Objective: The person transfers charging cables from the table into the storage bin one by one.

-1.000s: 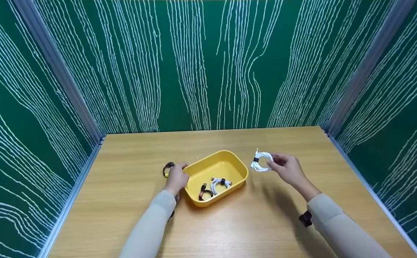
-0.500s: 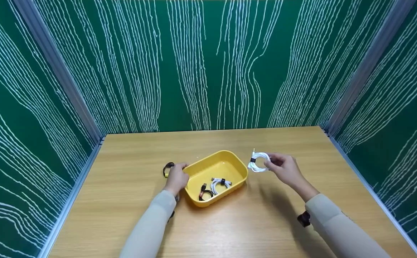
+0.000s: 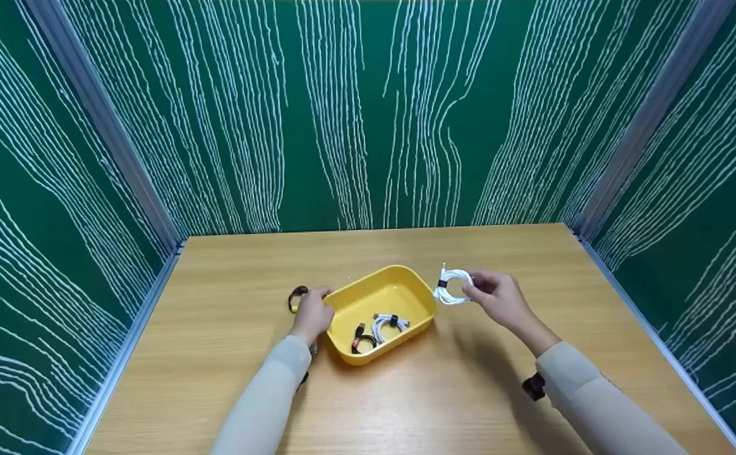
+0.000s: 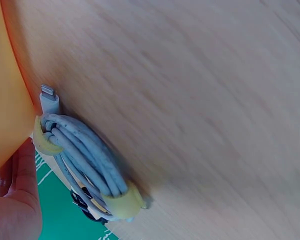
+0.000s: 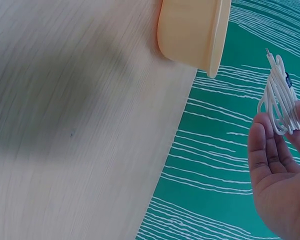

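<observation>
My left hand (image 3: 313, 314) grips the left end of a yellow bin (image 3: 399, 273) standing on the table. Inside the bin lie a coiled white cable (image 3: 381, 324) with a black tie and a smaller coiled black cable (image 3: 355, 344). My right hand (image 3: 500, 300) pinches another coiled white cable (image 3: 457, 300), also bound with a black tie, in the air at the bin's right end. In the right wrist view this cable (image 5: 280, 97) sits between thumb and fingers. Outside the bin, by my left hand, lies a greyish coiled cable (image 4: 90, 150) with yellow ties and a flat metal plug.
A dark coil (image 3: 295, 297) shows on the wooden table (image 3: 229, 379) left of my left hand. Green walls (image 3: 405, 126) with white wavy lines stand behind and at both sides, with grey posts (image 3: 99, 120) at the corners.
My right hand has moved slightly left with the white cable, closer to the bin's right end. The left hand and the bin have stayed nearly still.
</observation>
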Demonstrator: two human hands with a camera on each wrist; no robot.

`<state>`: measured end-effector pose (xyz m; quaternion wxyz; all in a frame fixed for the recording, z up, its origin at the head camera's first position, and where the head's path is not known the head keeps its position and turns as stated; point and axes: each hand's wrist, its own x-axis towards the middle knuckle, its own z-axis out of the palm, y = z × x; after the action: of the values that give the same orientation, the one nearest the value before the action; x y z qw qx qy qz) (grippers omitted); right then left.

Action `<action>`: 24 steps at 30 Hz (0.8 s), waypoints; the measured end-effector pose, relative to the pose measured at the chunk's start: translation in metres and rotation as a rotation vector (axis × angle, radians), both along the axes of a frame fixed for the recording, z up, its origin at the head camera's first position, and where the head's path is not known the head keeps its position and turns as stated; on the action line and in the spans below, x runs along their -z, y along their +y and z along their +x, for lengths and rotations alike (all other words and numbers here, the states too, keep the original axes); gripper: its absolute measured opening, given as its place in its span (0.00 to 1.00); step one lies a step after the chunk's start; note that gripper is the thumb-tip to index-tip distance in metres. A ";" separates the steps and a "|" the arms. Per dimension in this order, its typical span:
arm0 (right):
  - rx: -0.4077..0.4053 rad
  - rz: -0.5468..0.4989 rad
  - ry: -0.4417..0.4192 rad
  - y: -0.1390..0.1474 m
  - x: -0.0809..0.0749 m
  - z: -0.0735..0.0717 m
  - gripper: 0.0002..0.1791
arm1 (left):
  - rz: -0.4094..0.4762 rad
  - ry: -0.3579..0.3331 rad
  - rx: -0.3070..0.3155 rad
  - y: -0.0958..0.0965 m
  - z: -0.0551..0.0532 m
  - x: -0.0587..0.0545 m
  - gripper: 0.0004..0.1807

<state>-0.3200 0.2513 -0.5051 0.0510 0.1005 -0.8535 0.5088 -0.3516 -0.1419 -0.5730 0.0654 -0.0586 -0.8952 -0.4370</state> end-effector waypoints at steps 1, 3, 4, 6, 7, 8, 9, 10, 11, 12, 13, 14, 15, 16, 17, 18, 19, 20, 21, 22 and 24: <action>-0.004 -0.004 0.004 -0.001 0.000 0.000 0.18 | -0.002 0.005 0.003 0.000 0.000 0.000 0.23; -0.001 -0.005 -0.001 -0.003 0.000 0.001 0.18 | -0.001 0.008 0.005 -0.001 0.000 0.000 0.23; 0.002 -0.006 -0.001 -0.004 0.000 0.001 0.18 | -0.001 0.008 0.005 -0.001 0.000 0.001 0.23; 0.002 -0.005 -0.003 -0.005 0.000 0.001 0.18 | -0.003 0.006 0.001 -0.001 -0.001 0.002 0.23; -0.001 -0.005 -0.004 -0.006 0.001 0.001 0.18 | -0.001 0.004 0.000 0.000 -0.001 0.002 0.23; -0.004 -0.005 -0.004 -0.007 0.001 0.000 0.18 | -0.001 0.001 -0.001 0.000 -0.001 0.002 0.23; -0.008 -0.007 -0.003 -0.007 0.002 0.000 0.18 | 0.000 0.001 -0.003 0.000 -0.001 0.002 0.23; -0.011 -0.011 -0.004 -0.008 0.001 0.000 0.18 | 0.002 0.000 -0.004 0.000 -0.001 0.002 0.22; -0.016 -0.014 -0.007 -0.009 0.001 0.001 0.18 | 0.004 0.001 -0.005 0.000 -0.001 0.002 0.22; -0.019 -0.015 -0.008 -0.010 0.001 0.001 0.18 | 0.004 0.000 -0.005 0.000 -0.001 0.001 0.22; -0.022 -0.015 -0.009 -0.010 0.000 0.001 0.18 | 0.006 -0.003 -0.007 0.001 -0.001 0.001 0.23; -0.022 -0.015 -0.011 -0.011 0.000 0.001 0.18 | 0.009 -0.004 -0.008 0.001 -0.001 0.001 0.23; -0.024 -0.016 -0.015 -0.012 -0.001 0.001 0.18 | 0.013 -0.010 -0.010 0.001 -0.001 0.001 0.23; -0.025 -0.016 -0.021 -0.012 -0.001 0.001 0.18 | 0.016 -0.016 -0.013 0.001 -0.001 0.001 0.23; -0.026 -0.016 -0.025 -0.013 -0.001 0.001 0.18 | 0.018 -0.023 -0.015 0.001 -0.001 0.001 0.23; -0.027 -0.015 -0.026 -0.014 -0.001 0.001 0.18 | 0.019 -0.030 -0.019 0.002 -0.001 0.001 0.23; -0.029 -0.015 -0.032 -0.015 -0.001 0.001 0.18 | 0.022 -0.037 -0.023 0.002 -0.001 0.001 0.23; -0.031 -0.013 -0.036 -0.015 -0.001 0.001 0.18 | 0.026 -0.041 -0.025 0.002 -0.002 0.001 0.23; -0.034 -0.013 -0.039 -0.016 -0.001 0.001 0.18 | 0.027 -0.047 -0.029 0.002 -0.002 0.002 0.23; -0.035 -0.013 -0.041 -0.016 -0.001 0.001 0.18 | 0.027 -0.048 -0.032 0.002 -0.002 0.002 0.23; -0.037 -0.013 -0.043 -0.018 0.000 0.001 0.18 | 0.030 -0.048 -0.034 0.002 -0.002 0.002 0.24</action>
<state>-0.3191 0.2332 -0.5046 0.0238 0.1049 -0.8490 0.5174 -0.3536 -0.1398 -0.5747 0.0520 -0.0321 -0.8906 -0.4506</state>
